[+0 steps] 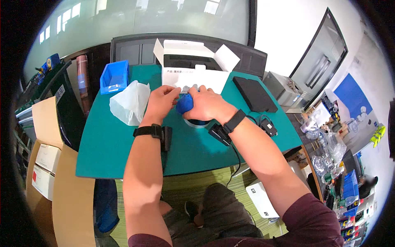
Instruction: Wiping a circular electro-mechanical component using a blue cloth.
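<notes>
My right hand point(207, 105) is closed around a rounded blue object point(184, 104) at the table's middle. Its lower part looks dark, with a pale rim point(196, 124) below my palm; its exact kind is not clear. My left hand point(161, 101) has its thumb and fingers pinched together at the object's upper left side. What the pinch holds, if anything, cannot be made out. A small greyish piece point(189, 87) shows between my two hands, partly covered by fingers. Beside my left hand lies a crumpled translucent white bag point(131, 103).
On the green table point(111, 152) stand an open white carton point(193, 76), a blue bin point(115, 77), a black foam slab point(255, 94) and a black adapter with cable point(268, 125). A cardboard box point(72, 193) with white boxes stands left. Cluttered shelving and a person point(367, 186) are far right.
</notes>
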`<action>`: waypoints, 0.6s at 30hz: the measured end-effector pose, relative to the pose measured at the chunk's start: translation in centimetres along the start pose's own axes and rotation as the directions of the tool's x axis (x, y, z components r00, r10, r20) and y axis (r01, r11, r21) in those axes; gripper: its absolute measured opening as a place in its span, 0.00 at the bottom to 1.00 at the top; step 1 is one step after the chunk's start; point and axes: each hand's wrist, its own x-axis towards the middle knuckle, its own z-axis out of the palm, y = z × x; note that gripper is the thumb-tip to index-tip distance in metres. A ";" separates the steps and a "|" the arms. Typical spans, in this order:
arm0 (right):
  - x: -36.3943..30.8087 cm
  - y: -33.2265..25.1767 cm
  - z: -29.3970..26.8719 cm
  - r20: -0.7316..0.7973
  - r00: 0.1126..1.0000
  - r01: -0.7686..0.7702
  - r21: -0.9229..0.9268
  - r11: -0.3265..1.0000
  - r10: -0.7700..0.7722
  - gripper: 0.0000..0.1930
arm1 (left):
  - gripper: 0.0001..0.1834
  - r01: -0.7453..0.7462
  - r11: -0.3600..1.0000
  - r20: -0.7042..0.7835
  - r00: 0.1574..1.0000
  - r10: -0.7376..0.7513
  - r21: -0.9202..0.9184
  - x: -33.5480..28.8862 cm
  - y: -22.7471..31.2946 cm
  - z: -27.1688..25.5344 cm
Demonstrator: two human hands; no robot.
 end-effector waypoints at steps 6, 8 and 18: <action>0.8 0.2 0.7 -0.044 0.998 0.052 0.060 0.997 -0.049 0.39 | 0.18 -0.061 0.993 0.123 0.991 0.048 0.100 -0.6 0.3 0.4; 1.1 0.1 1.1 -0.136 0.989 0.078 0.119 0.990 -0.062 0.34 | 0.18 -0.074 0.995 0.115 0.991 0.067 0.065 -0.5 0.2 0.1; 0.8 0.3 1.2 -0.144 0.988 -0.012 0.273 0.962 0.053 0.30 | 0.18 -0.049 0.995 -0.226 0.972 0.068 0.091 -0.6 0.8 -3.0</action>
